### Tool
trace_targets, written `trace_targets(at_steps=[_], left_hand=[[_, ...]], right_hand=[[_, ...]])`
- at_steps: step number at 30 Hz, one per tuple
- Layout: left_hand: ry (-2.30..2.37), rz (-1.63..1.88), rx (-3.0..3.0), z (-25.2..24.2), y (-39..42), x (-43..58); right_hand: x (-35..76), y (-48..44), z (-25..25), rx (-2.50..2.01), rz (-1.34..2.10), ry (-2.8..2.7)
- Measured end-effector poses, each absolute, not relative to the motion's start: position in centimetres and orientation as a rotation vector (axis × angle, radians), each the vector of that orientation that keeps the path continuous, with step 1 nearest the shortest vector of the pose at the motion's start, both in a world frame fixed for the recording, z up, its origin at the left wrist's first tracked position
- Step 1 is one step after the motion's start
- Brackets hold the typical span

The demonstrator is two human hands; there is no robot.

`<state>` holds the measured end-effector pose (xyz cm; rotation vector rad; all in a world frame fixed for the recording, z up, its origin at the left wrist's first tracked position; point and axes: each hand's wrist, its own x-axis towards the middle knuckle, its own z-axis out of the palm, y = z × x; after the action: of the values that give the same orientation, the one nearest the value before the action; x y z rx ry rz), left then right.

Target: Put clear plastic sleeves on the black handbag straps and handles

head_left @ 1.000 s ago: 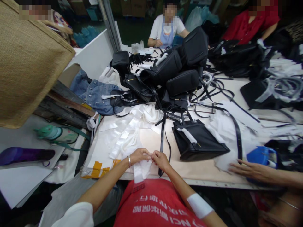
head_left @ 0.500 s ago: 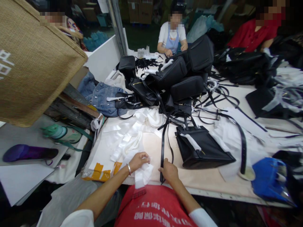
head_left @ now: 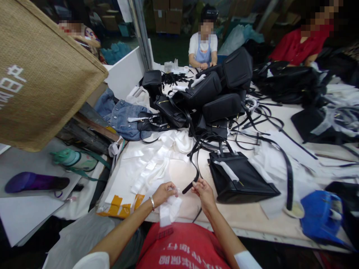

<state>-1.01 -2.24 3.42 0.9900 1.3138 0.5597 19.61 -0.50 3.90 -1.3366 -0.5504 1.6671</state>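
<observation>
My left hand [head_left: 165,193] is closed in a pinch on a strip of white wrapping paper [head_left: 171,210] that hangs down at the table's front edge. To its right, my right hand [head_left: 204,192] pinches a black bag strap [head_left: 195,175] near its end. The strap's tip points toward my left hand, with a small gap between. From there the strap runs back toward the pile of bags. Right of my right hand lies a black handbag [head_left: 244,175] with white paper wrapped on its zip pull area. More white paper strips [head_left: 157,160] lie behind my left hand.
A heap of black handbags [head_left: 202,89] fills the middle back. A denim garment [head_left: 123,116] lies at left, below a hanging burlap cloth [head_left: 47,71]. A blue plastic item [head_left: 319,213] sits at the right front edge. Co-workers [head_left: 203,46] sit across the table.
My right hand has lifted the strap's end off the table and turned it toward my left hand. The left hand still holds the white paper, almost in the same place.
</observation>
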Motion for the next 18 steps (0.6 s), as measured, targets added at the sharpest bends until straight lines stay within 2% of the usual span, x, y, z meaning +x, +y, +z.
trace_targets(at_steps=[18], left_hand=[[1.280,0.594,1.037,3.00,-2.49,-0.61]], right_hand=[[18.82,-0.63,3.56,-1.409,1.528,-0.549]])
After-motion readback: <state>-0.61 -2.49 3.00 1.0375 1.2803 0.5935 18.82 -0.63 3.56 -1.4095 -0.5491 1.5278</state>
